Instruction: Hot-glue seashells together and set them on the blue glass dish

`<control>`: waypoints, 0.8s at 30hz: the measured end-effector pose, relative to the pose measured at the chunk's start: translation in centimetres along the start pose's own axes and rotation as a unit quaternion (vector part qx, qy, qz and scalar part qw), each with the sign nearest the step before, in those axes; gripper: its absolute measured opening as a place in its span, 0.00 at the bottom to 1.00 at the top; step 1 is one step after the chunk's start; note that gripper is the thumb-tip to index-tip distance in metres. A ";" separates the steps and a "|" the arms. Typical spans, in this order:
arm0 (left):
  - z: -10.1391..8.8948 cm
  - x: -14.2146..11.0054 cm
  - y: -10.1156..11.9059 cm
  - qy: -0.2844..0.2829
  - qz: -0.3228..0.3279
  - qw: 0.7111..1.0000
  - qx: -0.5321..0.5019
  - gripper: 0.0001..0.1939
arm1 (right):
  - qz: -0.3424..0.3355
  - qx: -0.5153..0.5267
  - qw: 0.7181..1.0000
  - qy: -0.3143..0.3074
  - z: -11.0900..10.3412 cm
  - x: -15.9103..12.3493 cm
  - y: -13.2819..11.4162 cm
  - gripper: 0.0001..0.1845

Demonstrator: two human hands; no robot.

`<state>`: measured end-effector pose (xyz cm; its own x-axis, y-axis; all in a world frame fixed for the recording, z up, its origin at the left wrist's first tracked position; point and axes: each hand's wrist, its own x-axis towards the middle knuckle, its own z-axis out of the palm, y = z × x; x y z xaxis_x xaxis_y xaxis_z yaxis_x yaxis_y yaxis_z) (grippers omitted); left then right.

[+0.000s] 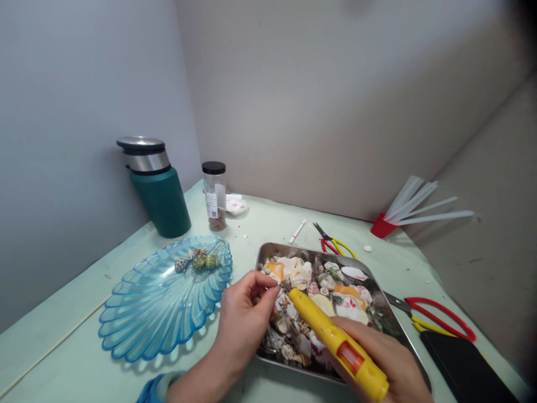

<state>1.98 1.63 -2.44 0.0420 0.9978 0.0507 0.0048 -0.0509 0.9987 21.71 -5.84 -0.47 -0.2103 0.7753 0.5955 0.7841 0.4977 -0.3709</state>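
Observation:
Over a metal tray [293,367] filled with seashells [351,308], my left hand [241,313] has its thumb and index finger pinched together. Whatever small thing sits between those fingertips is too small to name. A yellow hot glue gun [321,324] is gripped in my right hand [388,358], its nozzle pointing left, close to the pinched fingertips. I cannot tell whether the nozzle touches what is pinched. Left of my hands lies a blue scalloped glass plate [155,313], with several small spiral shells [200,261] near its far edge.
A green bottle [161,201] and a black-lidded jar [215,196] stand at the back left. Yellow-and-red scissors [333,243] lie behind the tray, a larger pair [440,318] at right beside a black object [465,366]. A red cup [382,226] holds several translucent sticks.

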 end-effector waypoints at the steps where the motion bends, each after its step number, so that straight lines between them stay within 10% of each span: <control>1: 0.0 -0.1 -0.1 0.000 0.006 1.000 0.011 0.06 | -0.006 0.008 1.000 -0.011 0.0 0.1 0.0 0.13; 24: 0.0 -0.1 0.0 0.008 0.009 1.000 0.017 0.07 | -0.053 0.014 0.998 -0.012 0.3 -0.1 0.3 0.14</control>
<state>1.96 1.53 -2.49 0.0255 0.9973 0.0693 0.0376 -0.0702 0.9968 21.79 -5.61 -0.88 -0.3056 0.7266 0.6154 0.7395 0.5882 -0.3273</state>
